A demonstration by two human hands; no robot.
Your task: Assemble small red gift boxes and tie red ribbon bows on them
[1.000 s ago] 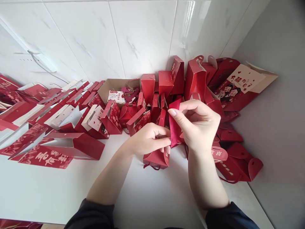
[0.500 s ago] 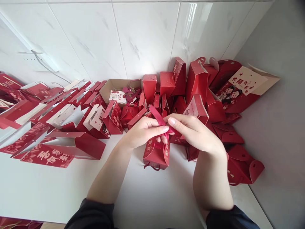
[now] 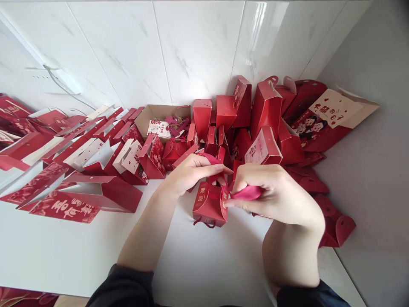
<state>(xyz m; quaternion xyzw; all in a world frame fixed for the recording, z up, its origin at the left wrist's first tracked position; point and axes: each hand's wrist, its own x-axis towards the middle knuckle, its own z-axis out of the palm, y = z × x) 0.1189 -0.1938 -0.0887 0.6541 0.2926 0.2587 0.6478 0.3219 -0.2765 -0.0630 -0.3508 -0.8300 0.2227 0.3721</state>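
A small red gift box (image 3: 209, 204) with pale lettering and dark red cord handles sits on the white tabletop between my forearms. Over its far end my left hand (image 3: 200, 170) pinches a crimson ribbon (image 3: 247, 193), thumb and fingers pressed together. My right hand (image 3: 271, 192), bent at the wrist, is closed on another stretch of the same ribbon to the right of the box. Its lower fingertips are close to the box's right side; whether they touch it I cannot tell. My hands partly hide where the ribbon crosses the box top.
Rows of upright red gift bags (image 3: 105, 192) stand to the left. Behind is an open cardboard box (image 3: 143, 123) holding tags and ribbon pieces. More red boxes (image 3: 266, 102) crowd the right, against the grey side wall (image 3: 377, 170). A cable (image 3: 64, 87) hangs on the tiled wall.
My right hand has moved right and down, turning at the wrist and drawing a length of ribbon out sideways. My left hand stays nearly in place, still pinching. The box has hardly moved.
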